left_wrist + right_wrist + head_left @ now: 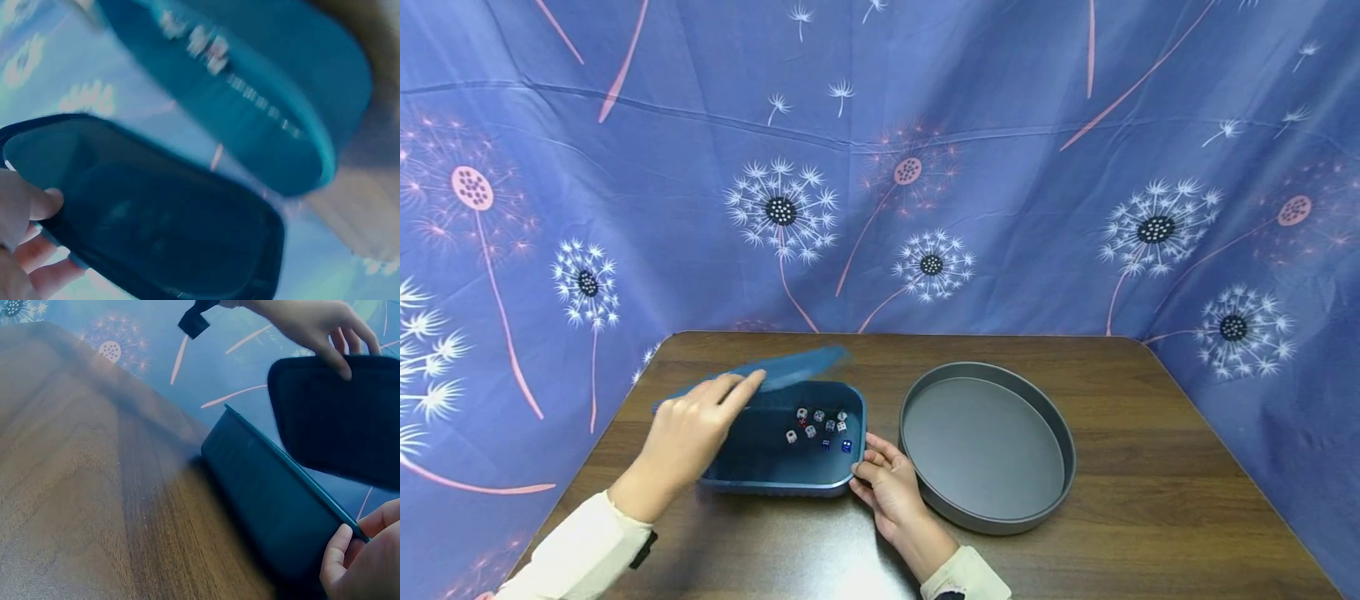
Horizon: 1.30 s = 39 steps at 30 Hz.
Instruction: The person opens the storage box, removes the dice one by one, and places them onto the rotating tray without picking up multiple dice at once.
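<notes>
My left hand (688, 429) pinches a blue lid (797, 368) by its edge and holds it tilted above a blue rectangular container (748, 450). Several small dice (810, 431), white, blue and one red, lie inside toward the container's right end. With thumb and fingers, my right hand (891, 492) grips the container's right rim. In the left wrist view the lid (169, 212) shows its underside, apart from the blurred container (312, 81). The right wrist view shows the container's outer wall (269, 494) standing on the table, and the lid (337, 419) raised over it.
A round grey pan (992, 442) stands just right of my right hand on the brown wooden table (1157, 467). A blue cloth (1015, 183) with dandelion prints hangs behind the table and at both sides.
</notes>
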Each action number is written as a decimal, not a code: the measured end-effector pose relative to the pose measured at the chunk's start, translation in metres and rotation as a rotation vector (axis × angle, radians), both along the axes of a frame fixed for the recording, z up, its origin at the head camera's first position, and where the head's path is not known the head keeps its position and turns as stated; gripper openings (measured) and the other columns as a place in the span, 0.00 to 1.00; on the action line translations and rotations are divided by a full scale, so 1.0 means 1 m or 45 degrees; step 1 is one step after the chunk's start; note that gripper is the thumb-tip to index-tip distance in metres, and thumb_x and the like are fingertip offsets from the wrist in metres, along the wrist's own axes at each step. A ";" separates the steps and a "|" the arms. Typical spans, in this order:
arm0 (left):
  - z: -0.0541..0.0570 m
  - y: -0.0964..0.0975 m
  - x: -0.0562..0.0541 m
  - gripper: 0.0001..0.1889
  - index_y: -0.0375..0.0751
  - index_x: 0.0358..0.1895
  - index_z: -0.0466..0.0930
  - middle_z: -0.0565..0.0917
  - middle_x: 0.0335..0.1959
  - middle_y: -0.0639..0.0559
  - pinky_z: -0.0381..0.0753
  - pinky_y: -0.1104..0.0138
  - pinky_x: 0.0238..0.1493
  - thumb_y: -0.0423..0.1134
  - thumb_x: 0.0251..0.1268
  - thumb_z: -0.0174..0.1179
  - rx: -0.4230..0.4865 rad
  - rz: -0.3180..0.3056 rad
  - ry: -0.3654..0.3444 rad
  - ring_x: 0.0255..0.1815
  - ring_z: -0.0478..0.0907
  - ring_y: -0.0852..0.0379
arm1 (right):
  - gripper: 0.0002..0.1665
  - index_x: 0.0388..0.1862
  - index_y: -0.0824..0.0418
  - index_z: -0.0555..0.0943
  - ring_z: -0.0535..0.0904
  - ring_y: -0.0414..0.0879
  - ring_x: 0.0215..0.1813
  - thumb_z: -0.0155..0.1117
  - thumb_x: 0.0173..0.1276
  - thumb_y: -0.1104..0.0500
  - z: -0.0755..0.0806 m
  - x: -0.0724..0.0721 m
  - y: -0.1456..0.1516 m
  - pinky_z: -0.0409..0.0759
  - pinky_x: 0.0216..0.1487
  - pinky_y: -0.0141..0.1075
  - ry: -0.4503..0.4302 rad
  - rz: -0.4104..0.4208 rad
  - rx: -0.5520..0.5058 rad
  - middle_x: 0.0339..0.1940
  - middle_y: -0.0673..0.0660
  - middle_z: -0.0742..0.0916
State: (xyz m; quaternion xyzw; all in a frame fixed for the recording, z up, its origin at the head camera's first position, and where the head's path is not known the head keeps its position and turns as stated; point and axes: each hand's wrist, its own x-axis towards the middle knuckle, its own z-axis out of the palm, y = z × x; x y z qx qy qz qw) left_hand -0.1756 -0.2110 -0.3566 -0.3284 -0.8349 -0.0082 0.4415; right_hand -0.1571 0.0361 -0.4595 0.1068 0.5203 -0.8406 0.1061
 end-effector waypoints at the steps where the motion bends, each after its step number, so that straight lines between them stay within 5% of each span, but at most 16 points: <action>1: 0.005 -0.006 -0.001 0.19 0.42 0.55 0.79 0.82 0.33 0.45 0.76 0.55 0.15 0.29 0.66 0.43 0.061 0.025 -0.022 0.26 0.81 0.46 | 0.37 0.68 0.70 0.63 0.74 0.37 0.31 0.56 0.56 0.77 0.000 0.000 0.000 0.78 0.33 0.28 0.000 -0.002 0.001 0.33 0.48 0.74; 10: 0.043 -0.063 -0.002 0.23 0.44 0.54 0.80 0.85 0.33 0.37 0.67 0.43 0.16 0.27 0.52 0.67 0.431 0.283 -0.196 0.21 0.78 0.34 | 0.38 0.68 0.70 0.63 0.74 0.37 0.30 0.56 0.56 0.77 0.002 0.001 0.001 0.78 0.33 0.28 -0.012 -0.017 0.014 0.33 0.48 0.74; 14: 0.050 -0.087 -0.006 0.24 0.42 0.57 0.78 0.84 0.33 0.33 0.65 0.45 0.18 0.30 0.54 0.68 0.555 0.435 -0.450 0.24 0.78 0.30 | 0.38 0.68 0.70 0.63 0.74 0.37 0.30 0.56 0.56 0.77 0.002 0.001 0.001 0.78 0.33 0.28 -0.012 -0.015 0.016 0.33 0.48 0.74; 18: 0.050 -0.110 -0.014 0.26 0.36 0.61 0.74 0.83 0.38 0.28 0.68 0.44 0.29 0.36 0.58 0.67 0.578 0.571 -0.770 0.38 0.77 0.25 | 0.38 0.68 0.70 0.63 0.74 0.37 0.31 0.56 0.55 0.77 0.002 0.000 0.001 0.78 0.33 0.29 -0.010 -0.018 0.019 0.33 0.48 0.74; 26: 0.035 -0.148 -0.028 0.31 0.26 0.63 0.67 0.76 0.49 0.22 0.67 0.38 0.48 0.44 0.64 0.62 0.657 0.638 -1.219 0.54 0.68 0.21 | 0.37 0.68 0.70 0.63 0.74 0.38 0.31 0.56 0.56 0.77 0.002 -0.001 0.002 0.78 0.33 0.29 -0.010 -0.009 0.030 0.34 0.49 0.74; 32: 0.008 -0.164 -0.036 0.35 0.21 0.67 0.58 0.68 0.57 0.17 0.82 0.59 0.35 0.41 0.65 0.60 0.852 0.555 -1.487 0.43 0.80 0.33 | 0.37 0.68 0.70 0.62 0.74 0.38 0.31 0.55 0.57 0.77 0.002 -0.001 0.003 0.78 0.33 0.28 -0.002 -0.002 0.035 0.34 0.48 0.74; 35: -0.004 -0.171 -0.041 0.36 0.20 0.67 0.55 0.65 0.59 0.17 0.81 0.66 0.32 0.41 0.66 0.60 0.925 0.540 -1.571 0.35 0.82 0.53 | 0.37 0.68 0.70 0.62 0.74 0.37 0.31 0.55 0.56 0.77 0.002 -0.002 0.002 0.77 0.33 0.28 -0.001 -0.003 0.031 0.33 0.48 0.73; 39: -0.017 -0.180 -0.047 0.33 0.17 0.62 0.61 0.69 0.55 0.19 0.81 0.62 0.35 0.42 0.65 0.60 0.818 0.617 -1.515 0.38 0.82 0.41 | 0.38 0.68 0.70 0.63 0.74 0.37 0.31 0.56 0.56 0.77 0.001 -0.002 0.002 0.77 0.33 0.28 -0.003 -0.001 0.021 0.33 0.48 0.73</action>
